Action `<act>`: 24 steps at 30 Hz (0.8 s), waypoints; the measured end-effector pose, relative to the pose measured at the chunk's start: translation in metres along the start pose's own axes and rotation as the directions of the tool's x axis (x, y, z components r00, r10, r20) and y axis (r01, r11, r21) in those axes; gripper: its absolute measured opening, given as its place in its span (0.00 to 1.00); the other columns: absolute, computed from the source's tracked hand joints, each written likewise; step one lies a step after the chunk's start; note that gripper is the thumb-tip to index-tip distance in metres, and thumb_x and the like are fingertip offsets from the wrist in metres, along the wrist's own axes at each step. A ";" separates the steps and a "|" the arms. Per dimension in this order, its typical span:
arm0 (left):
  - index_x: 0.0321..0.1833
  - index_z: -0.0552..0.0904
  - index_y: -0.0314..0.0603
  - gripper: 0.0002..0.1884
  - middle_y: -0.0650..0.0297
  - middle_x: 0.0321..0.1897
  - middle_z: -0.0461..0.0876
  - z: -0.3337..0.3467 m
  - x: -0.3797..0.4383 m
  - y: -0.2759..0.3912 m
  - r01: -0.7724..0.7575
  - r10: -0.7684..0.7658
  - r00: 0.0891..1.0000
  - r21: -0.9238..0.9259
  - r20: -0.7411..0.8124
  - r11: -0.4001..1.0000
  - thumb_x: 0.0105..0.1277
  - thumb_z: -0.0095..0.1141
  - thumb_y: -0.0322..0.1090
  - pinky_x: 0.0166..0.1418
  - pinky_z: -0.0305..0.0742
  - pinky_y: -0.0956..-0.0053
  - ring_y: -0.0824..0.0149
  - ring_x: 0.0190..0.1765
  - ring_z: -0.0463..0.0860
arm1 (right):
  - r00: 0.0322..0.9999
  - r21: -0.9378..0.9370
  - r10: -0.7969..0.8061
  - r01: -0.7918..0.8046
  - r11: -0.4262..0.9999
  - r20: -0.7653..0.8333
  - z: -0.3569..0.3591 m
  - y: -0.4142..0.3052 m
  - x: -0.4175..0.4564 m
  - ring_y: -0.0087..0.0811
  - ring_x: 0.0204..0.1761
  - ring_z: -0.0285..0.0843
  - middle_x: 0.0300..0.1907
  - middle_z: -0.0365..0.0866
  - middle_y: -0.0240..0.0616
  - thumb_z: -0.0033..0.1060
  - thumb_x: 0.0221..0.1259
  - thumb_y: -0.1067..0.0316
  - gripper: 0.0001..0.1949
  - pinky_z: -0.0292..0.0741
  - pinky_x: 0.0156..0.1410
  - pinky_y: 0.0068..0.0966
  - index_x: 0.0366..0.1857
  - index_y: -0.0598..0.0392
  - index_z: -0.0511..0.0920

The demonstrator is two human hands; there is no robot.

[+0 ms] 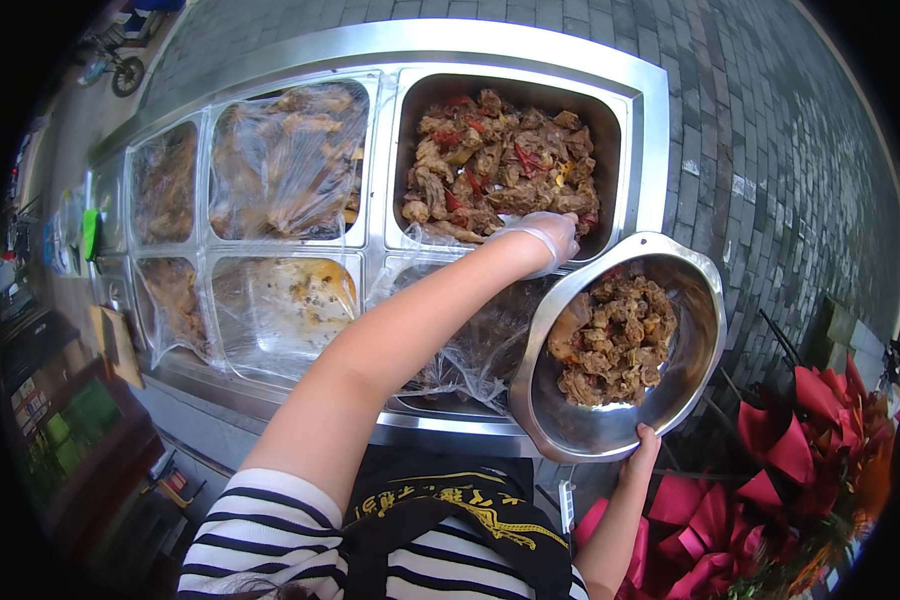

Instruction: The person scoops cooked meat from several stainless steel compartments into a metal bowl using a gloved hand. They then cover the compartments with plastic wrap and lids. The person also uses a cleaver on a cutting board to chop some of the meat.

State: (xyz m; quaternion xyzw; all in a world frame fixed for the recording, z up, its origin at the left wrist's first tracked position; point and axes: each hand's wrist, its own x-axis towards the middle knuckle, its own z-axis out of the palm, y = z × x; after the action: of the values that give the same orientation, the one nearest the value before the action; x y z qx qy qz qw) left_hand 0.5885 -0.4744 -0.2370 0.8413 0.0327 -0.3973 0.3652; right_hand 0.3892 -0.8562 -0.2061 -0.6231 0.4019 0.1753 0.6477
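My left hand (pixel 551 236), in a clear plastic glove, reaches to the near edge of a deep steel food pan (pixel 615 150). Its fingers bend down among chunks of cooked meat with red chilli peppers (pixel 510 161). Whether they grip a piece is hidden. Bare and lower right, my right hand (pixel 641 450) clasps the rim of a steel basin (pixel 686 330), thumb over the edge. That basin tilts beside the counter's near right corner and contains a heap of similar meat chunks (pixel 615 337).
The steel counter (pixel 495 37) has several more food pans, covered with plastic film (pixel 285 165). Film bunches under my left forearm. Red paper-wrapped bouquets (pixel 780 442) stand at lower right. Grey paving (pixel 757 150) lies beyond the counter; a wheeled vehicle (pixel 126 75) is far left.
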 end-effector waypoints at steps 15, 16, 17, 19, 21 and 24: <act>0.41 0.85 0.35 0.21 0.49 0.38 0.84 0.018 0.027 -0.001 0.043 -0.087 0.979 -0.235 -0.182 0.971 0.54 0.67 0.46 0.51 0.75 0.67 0.54 0.42 0.83 | 0.998 -0.011 -0.055 0.055 0.998 -0.035 0.014 -0.005 -0.001 0.27 0.36 0.75 0.35 0.75 0.34 0.52 0.52 0.71 0.15 0.73 0.45 0.24 0.45 0.62 0.72; 0.42 0.84 0.34 0.21 0.49 0.38 0.84 0.014 0.019 0.000 0.017 -0.072 0.980 -0.287 -0.184 0.958 0.54 0.66 0.46 0.51 0.75 0.68 0.56 0.41 0.83 | 0.998 -0.007 -0.056 0.056 0.998 -0.039 0.015 -0.005 -0.002 0.28 0.37 0.75 0.36 0.75 0.35 0.52 0.52 0.71 0.16 0.74 0.45 0.24 0.46 0.63 0.72; 0.42 0.83 0.33 0.21 0.50 0.37 0.84 0.008 0.010 0.001 -0.008 -0.059 0.980 -0.339 -0.188 0.941 0.55 0.66 0.45 0.51 0.75 0.68 0.58 0.40 0.83 | 0.998 -0.011 -0.049 0.048 0.999 -0.027 0.010 -0.003 -0.002 0.28 0.40 0.75 0.39 0.76 0.36 0.52 0.52 0.71 0.18 0.73 0.48 0.25 0.48 0.64 0.72; 0.48 0.79 0.35 0.17 0.62 0.36 0.83 0.000 -0.014 -0.003 0.005 -0.073 0.993 -0.570 -0.096 0.822 0.62 0.63 0.37 0.43 0.75 0.78 0.71 0.37 0.80 | 0.999 -0.018 -0.039 0.039 0.999 0.011 0.003 0.001 0.002 0.29 0.44 0.75 0.44 0.76 0.37 0.52 0.51 0.71 0.22 0.70 0.53 0.25 0.53 0.65 0.71; 0.48 0.77 0.38 0.15 0.64 0.36 0.81 -0.004 -0.034 -0.012 0.012 -0.063 0.997 -0.786 -0.035 0.618 0.62 0.63 0.36 0.42 0.74 0.82 0.75 0.36 0.78 | 0.998 -0.017 -0.046 0.047 0.999 0.029 0.005 0.000 0.002 0.28 0.44 0.75 0.44 0.77 0.37 0.52 0.51 0.71 0.21 0.71 0.53 0.25 0.52 0.66 0.71; 0.50 0.75 0.39 0.16 0.63 0.41 0.80 -0.012 -0.066 -0.013 0.007 -0.042 0.999 -0.924 -0.010 0.383 0.63 0.63 0.35 0.46 0.75 0.79 0.73 0.39 0.78 | 0.998 -0.010 -0.038 0.038 0.999 0.041 0.002 0.001 0.003 0.28 0.43 0.75 0.43 0.77 0.37 0.52 0.51 0.70 0.21 0.71 0.52 0.25 0.51 0.66 0.71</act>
State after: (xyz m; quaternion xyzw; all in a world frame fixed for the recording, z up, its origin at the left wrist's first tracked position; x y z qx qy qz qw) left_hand 0.5467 -0.4418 -0.1946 0.5026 0.2660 -0.3045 0.7641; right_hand 0.3911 -0.8550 -0.2097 -0.6305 0.3757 0.1778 0.6555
